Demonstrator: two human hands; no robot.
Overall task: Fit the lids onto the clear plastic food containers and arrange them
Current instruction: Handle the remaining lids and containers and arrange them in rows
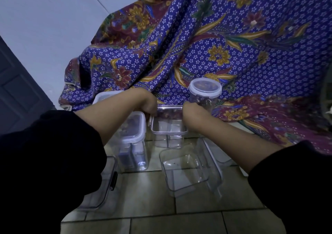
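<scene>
A tall, square, clear container point(168, 138) stands open-topped on the tiled floor in the middle. My left hand point(148, 106) is closed on the far left of its rim and my right hand point(190, 110) on the far right; the fingertips are hidden. To its left stands a tall square container point(133, 154) with a white-edged lid point(133, 126) on it. Behind my right hand is a round jar point(204, 99) with its lid point(205, 87) fitted. Nearer me sits another open clear container point(183, 171), and a clear one point(213, 165) leans beside it.
Purple flowered cloth point(224, 45) drapes over something just behind the containers. A clear piece with a black latch point(109, 178) lies at the left, half under my sleeve. A white lid point(101, 97) shows behind my left forearm. A dark door point(16, 93) is at far left.
</scene>
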